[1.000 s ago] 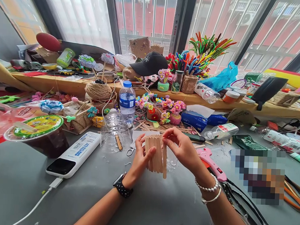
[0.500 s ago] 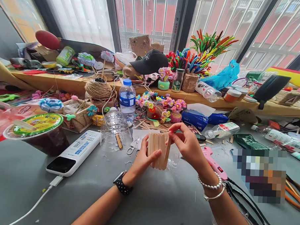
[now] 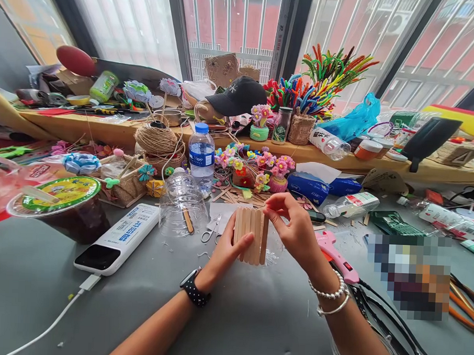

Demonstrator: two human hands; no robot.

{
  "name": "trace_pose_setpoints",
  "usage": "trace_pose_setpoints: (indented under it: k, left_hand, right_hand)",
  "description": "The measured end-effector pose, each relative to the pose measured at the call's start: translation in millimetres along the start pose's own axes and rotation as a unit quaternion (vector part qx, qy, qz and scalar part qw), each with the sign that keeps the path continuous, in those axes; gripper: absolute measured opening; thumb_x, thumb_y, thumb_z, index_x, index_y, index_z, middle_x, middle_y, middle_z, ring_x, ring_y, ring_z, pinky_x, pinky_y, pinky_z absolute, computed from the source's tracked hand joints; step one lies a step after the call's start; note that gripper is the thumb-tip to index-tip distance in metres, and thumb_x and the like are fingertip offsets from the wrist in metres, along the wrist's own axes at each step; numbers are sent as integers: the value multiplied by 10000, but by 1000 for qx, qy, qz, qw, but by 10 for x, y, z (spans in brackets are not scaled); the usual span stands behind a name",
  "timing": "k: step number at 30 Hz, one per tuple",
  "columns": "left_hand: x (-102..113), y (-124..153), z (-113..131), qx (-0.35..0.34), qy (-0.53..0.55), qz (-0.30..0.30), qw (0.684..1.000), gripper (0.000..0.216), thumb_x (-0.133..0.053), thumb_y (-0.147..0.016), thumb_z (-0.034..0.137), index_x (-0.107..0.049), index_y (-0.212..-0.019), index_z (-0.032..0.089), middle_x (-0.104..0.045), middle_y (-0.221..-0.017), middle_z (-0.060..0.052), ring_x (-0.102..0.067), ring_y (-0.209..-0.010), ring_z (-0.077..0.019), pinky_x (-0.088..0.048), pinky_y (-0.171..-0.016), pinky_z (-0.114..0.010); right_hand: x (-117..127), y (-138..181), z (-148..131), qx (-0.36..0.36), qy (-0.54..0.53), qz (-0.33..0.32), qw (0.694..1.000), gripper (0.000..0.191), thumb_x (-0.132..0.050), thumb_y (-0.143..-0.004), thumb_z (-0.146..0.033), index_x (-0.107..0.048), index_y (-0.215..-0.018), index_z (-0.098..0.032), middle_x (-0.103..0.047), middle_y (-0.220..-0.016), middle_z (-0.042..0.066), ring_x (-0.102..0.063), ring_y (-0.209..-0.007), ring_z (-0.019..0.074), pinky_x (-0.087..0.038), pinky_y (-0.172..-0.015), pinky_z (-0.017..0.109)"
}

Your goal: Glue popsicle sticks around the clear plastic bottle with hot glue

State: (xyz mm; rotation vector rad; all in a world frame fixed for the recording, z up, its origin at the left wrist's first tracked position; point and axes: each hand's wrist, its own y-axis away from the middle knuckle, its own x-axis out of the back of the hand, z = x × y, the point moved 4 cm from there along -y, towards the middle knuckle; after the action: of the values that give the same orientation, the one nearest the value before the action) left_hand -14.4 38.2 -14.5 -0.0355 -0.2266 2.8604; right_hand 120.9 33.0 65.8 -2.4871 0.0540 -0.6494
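Observation:
My left hand (image 3: 233, 242) is closed around a panel of upright wooden craft sticks (image 3: 250, 243), set side by side, with the thumb across the front. At its right edge, my right hand (image 3: 288, 220) pinches the top of a single craft stick (image 3: 264, 239) between thumb and fingertips. That stick stands nearly upright along the panel's right side; whether it is fixed there I cannot tell. Clear plastic (image 3: 273, 250) shows behind the sticks. Small scissors (image 3: 210, 233) lie left of my left hand. A pink glue gun (image 3: 338, 258) rests to the right of my right hand.
A cut clear bottle (image 3: 180, 211) and a white power bank (image 3: 118, 240) lie to the left, near a lidded drink cup (image 3: 58, 211). Behind the hands are a water bottle (image 3: 201, 160), loose craft sticks and blue tissue packs (image 3: 309, 188). A cluttered ledge (image 3: 117, 133) runs along the windows.
The single craft stick has swung from a slant to nearly upright beside the panel's right edge. My right hand has shifted slightly left; my left hand keeps its hold.

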Motion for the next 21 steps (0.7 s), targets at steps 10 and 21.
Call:
trace_pose_setpoints:
  k: [10, 21]
  left_hand:
    - [7, 21, -16, 8, -35, 25, 999, 786, -502, -755, 480, -105, -1364, 181, -232, -1404, -97, -241, -1269, -263, -228, -1032, -386]
    - [-45, 90, 18, -14, -80, 7, 997, 1010, -675, -632, 368, 6, -1362, 219, -284, -1357, -124, -286, -1239, -286, -255, -1012, -438]
  right_hand:
    - [-141, 75, 73, -27, -63, 60, 996, 70, -490, -799, -244, -468, -858, -213, -554, -805, 14, -545, -741, 129, -470, -708, 282]
    - [-175, 125, 93, -35, -60, 119, 990, 53, -492, -800, -243, -473, -842, -216, -557, -802, 15, -543, -738, 130, -462, -701, 280]
